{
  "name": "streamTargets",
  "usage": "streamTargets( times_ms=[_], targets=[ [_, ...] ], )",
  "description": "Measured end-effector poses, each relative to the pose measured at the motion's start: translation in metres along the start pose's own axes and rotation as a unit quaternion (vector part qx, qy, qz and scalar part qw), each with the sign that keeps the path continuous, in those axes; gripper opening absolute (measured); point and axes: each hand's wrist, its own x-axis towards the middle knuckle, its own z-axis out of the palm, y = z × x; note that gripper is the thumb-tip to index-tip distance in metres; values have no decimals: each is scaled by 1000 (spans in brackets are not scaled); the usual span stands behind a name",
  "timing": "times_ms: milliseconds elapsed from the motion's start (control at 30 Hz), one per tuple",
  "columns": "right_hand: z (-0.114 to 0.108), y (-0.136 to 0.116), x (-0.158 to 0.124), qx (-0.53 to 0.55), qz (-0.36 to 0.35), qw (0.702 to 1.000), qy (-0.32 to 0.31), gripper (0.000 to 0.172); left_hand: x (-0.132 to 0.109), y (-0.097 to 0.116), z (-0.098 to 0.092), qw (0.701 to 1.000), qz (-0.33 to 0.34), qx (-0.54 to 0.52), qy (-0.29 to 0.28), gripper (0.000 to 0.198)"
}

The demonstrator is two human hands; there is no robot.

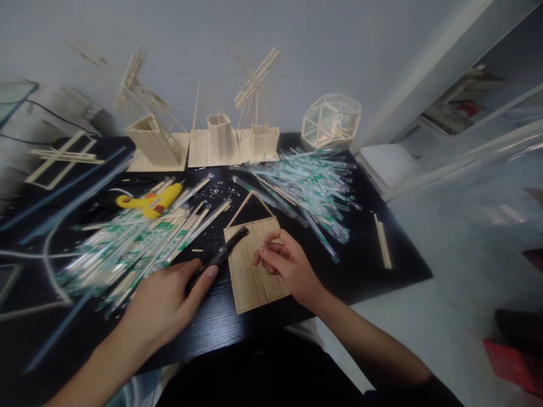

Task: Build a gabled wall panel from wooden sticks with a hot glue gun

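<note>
My left hand (169, 294) is wrapped round a slim black tool (231, 244), blurred so that its exact kind is unclear. The tool's tip reaches over the upper part of a flat wooden stick panel (250, 277). Thin sticks form a triangular frame (241, 206) at the panel's far edge. Over the panel's right side hovers my right hand (288, 265), fingers curled and thumb pressed towards the index finger. Whatever sits between those fingertips, if anything, is too small to make out.
Wrapped chopsticks lie in heaps left (144, 254) and right (314, 186). A yellow glue gun (155, 202) rests on the left heap. Stick-built windmill models (156, 141) and a faceted frame (333, 121) line the back. Loose sticks (382, 242) lie near the table's right edge.
</note>
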Motion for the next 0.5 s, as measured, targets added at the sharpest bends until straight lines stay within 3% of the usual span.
streamTargets(
  times_ms=[100, 267, 500],
  targets=[
    [-8, -7, -1, -17, -15, 999, -39, 17, -6, -15, -10, 997, -48, 44, 36, 59],
    [-18, -39, 1, -89, -121, 986, -67, 17, -14, -33, -22, 983, -125, 117, 74, 59],
    [-13, -82, 10, -181, -219, 958, -34, 10, -1, -36, -15, 956, -102, 220, 166, 51]
  ],
)
